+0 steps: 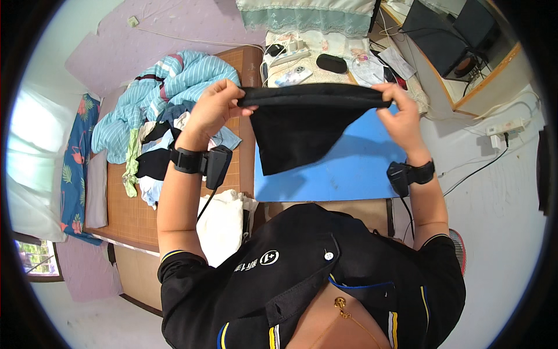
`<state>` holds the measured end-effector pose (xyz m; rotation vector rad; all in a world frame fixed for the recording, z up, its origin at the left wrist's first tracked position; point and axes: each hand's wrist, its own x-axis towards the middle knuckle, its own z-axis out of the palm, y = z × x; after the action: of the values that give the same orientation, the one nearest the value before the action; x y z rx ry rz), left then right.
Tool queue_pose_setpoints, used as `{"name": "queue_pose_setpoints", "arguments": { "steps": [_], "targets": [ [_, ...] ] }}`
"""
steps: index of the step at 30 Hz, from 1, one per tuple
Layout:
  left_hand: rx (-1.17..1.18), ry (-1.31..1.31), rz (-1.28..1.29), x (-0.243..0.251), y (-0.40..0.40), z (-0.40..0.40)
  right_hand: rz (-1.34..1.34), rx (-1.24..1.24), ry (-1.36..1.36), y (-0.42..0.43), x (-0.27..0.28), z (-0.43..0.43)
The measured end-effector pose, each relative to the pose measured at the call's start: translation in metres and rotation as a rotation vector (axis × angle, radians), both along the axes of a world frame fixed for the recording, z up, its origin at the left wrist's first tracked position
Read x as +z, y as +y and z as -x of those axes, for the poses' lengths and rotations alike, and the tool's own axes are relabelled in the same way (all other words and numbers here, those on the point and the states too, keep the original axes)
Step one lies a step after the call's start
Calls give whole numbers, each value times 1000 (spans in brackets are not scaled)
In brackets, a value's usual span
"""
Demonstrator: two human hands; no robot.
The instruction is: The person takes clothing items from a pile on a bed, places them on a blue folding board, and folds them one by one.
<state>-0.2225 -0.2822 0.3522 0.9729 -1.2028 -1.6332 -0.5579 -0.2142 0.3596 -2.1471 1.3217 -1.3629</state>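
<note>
A black cloth garment [301, 131] is stretched between my hands above a blue tabletop [366, 161]. My left hand [220, 107] pinches one end of its banded top edge, and my right hand [399, 111] grips the other end. The lower part of the cloth hangs down and narrows towards the left, with its bottom corner over the blue surface. Its exact kind I cannot tell. Each wrist wears a black strap with a small device and a cable.
On the left, a bed with a brown mat [126, 209] bears a striped blue quilt [187, 83] and a pile of clothes [154, 163]. White cloth [222, 218] lies nearer me. Behind the blue top are a phone [294, 77], a black case [331, 63] and a power strip [287, 56].
</note>
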Motion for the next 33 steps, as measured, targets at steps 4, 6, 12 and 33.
{"name": "queue_pose_setpoints", "arguments": {
  "steps": [4,6,12,33],
  "targets": [
    [-62,-97,-31,-1,-21,13,8,37,48,-10,18,14],
    [-60,-196,-98,-13,-32,30,-74,4,91,-25,3,34],
    [-92,-146,9,-14,-83,123,63,-302,-143,-45,-14,92],
    [421,-1064,59,-293,-54,28,-822,389,-104,32,-220,-23]
  ]
}}
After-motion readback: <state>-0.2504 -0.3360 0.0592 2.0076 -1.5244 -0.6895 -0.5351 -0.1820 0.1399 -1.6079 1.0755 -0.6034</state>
